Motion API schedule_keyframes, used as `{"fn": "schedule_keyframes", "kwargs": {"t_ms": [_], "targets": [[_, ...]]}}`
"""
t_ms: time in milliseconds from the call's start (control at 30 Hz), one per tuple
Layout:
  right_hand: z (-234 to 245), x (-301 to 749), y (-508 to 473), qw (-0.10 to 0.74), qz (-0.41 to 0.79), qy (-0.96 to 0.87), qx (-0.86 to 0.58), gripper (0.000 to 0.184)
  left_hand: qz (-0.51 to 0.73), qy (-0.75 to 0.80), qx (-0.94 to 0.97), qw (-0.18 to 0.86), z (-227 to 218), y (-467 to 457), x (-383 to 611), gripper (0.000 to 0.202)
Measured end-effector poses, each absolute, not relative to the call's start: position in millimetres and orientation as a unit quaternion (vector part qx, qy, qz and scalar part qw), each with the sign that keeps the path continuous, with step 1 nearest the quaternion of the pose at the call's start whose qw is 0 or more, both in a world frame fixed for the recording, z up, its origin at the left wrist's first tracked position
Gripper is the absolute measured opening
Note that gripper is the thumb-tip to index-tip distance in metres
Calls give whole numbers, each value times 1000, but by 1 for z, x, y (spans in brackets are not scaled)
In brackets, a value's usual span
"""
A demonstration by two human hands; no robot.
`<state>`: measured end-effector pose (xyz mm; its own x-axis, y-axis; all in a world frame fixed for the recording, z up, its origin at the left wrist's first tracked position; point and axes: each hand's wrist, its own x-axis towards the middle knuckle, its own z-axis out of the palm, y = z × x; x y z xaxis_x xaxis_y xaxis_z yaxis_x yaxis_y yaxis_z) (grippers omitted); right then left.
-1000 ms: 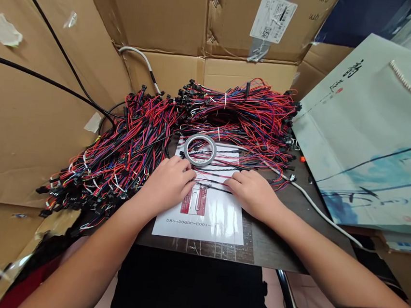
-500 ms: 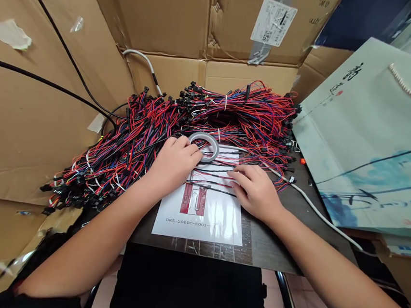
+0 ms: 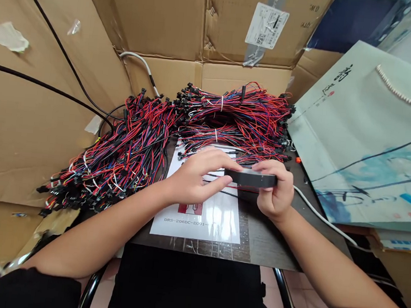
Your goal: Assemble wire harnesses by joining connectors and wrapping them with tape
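Both my hands hold a dark roll of tape (image 3: pixel 252 179) edge-on above the table. My right hand (image 3: pixel 276 192) is wrapped round its right side. My left hand (image 3: pixel 197 180) pinches its left edge with thumb and fingers. Under the hands lies a white sheet (image 3: pixel 217 218) with a red pattern and printed code, with a few thin black wires (image 3: pixel 223 192) across it. A large pile of red, black and blue wire harnesses (image 3: pixel 148 143) lies behind and to the left.
Cardboard boxes (image 3: pixel 167 19) wall in the back and left. A pale paper bag (image 3: pixel 366 140) with a beaded handle leans at the right. A white cable (image 3: pixel 316 210) runs along the dark table (image 3: pixel 266 242). Black cables cross the left cardboard.
My left hand picked the tape roll up off the sheet and brought it toward me. My right hand left the wires and took hold of the roll's right side.
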<state>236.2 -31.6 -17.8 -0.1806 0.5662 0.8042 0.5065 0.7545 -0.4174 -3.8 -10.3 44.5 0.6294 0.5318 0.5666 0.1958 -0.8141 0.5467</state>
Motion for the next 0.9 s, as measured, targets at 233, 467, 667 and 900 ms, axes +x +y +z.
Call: {"fn": "schedule_keyframes", "kwargs": {"t_ms": [233, 467, 667, 900], "targets": [[-15, 234, -29, 430, -47, -837, -336, 16, 413, 235, 873, 106, 15, -14, 3, 27], [-17, 229, -31, 406, -61, -844, -346, 22, 408, 250, 877, 36, 5, -14, -3, 31], [-17, 227, -32, 402, -47, -845, -349, 22, 412, 257, 874, 23, 5, -14, -8, 27], [-16, 227, -32, 396, -43, -843, -362, 21, 415, 274, 861, 108, 4, -12, -7, 23]]}}
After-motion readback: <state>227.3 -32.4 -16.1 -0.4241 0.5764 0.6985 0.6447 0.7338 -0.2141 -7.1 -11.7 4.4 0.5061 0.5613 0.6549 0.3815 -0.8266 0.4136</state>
